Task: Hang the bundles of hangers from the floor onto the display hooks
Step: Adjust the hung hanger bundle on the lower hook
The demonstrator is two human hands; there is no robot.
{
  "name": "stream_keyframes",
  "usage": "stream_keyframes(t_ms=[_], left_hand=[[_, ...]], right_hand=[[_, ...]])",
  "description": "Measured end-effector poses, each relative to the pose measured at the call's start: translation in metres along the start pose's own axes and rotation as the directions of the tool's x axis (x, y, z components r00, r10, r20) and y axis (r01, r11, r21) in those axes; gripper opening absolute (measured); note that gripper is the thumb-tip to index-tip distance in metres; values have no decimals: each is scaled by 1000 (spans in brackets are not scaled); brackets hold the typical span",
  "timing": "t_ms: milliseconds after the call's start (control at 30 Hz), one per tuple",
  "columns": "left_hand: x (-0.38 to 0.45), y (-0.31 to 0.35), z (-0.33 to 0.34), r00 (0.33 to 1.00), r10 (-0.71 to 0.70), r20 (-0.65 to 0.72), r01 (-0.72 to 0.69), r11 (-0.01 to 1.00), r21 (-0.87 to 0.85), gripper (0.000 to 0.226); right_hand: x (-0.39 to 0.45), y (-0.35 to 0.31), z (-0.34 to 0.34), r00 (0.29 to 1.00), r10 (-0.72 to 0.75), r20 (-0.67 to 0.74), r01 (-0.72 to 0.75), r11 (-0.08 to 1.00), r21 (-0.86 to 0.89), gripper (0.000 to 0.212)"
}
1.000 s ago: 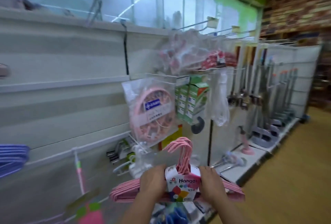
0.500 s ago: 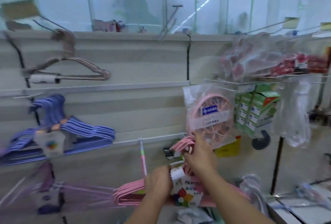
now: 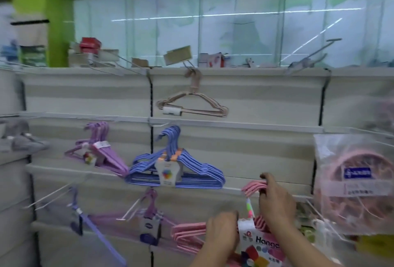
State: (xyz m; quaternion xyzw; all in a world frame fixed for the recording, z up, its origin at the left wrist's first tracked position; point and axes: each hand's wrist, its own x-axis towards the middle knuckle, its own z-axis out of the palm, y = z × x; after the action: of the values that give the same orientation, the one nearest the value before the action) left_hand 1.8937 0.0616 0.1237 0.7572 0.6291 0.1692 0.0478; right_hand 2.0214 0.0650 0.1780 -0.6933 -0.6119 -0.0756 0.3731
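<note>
The left hand (image 3: 221, 232) was wrapped round the left shoulder of a bundle of pink plastic clothes hangers (image 3: 187, 234), bearing its weight low in the view, probably so that the stack stayed level while its top was steered. To its right the bundle's white card sleeve printed "Hanger" (image 3: 262, 245) sat between the two wrists, binding the hangers at the neck. The right hand (image 3: 275, 200) was raised higher, its fingers curled over the pink hook ends (image 3: 253, 187) and pinching them together, evidently so they would slip as one over a peg; the peg it aimed for could not be made out in the blur, though a thin striped rod (image 3: 249, 208) rose just below those hooks. So the bundle was off the floor, held up against the grey slatted display wall (image 3: 255, 138), and seemingly not yet hung. Elsewhere on that wall, from the left, a lilac plastic hanger bundle (image 3: 100, 151) hung from a peg, two bare white wire display hooks (image 3: 49, 198) jutted out beneath it, a blue plastic hanger bundle (image 3: 177, 168) with a card sleeve hung at the centre, and a thin tan wire hanger bundle (image 3: 191, 104) hung higher up. At the far right a clear bag holding a round pink clip-hanger (image 3: 358, 185) hung from its own peg, close beside the raised hand, which left little room to work there.
</note>
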Motion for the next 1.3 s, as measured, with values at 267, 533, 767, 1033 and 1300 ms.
stream_keyframes(t_ms=[267,533,767,1033,1300], left_hand=[[1,-105,-65,966,-152,-210,164,986,39,25],[-20,-192,-106,920,-203,-334,191,979,-69,22],[-21,-239,-142,874,-236,-424,217,972,-95,18],[-26,-288,-151,877,-139,-461,188,980,60,43],[2,-308,-174,753,-280,-595,350,937,2,37]], right_hand=[[-24,-33,34,902,-249,354,235,968,83,93],[-31,-107,85,902,-346,257,393,905,-161,47],[-21,-181,100,951,-285,122,295,952,-76,22],[4,-222,114,947,-312,80,319,942,-100,20],[22,-263,131,961,-260,94,261,965,8,30]])
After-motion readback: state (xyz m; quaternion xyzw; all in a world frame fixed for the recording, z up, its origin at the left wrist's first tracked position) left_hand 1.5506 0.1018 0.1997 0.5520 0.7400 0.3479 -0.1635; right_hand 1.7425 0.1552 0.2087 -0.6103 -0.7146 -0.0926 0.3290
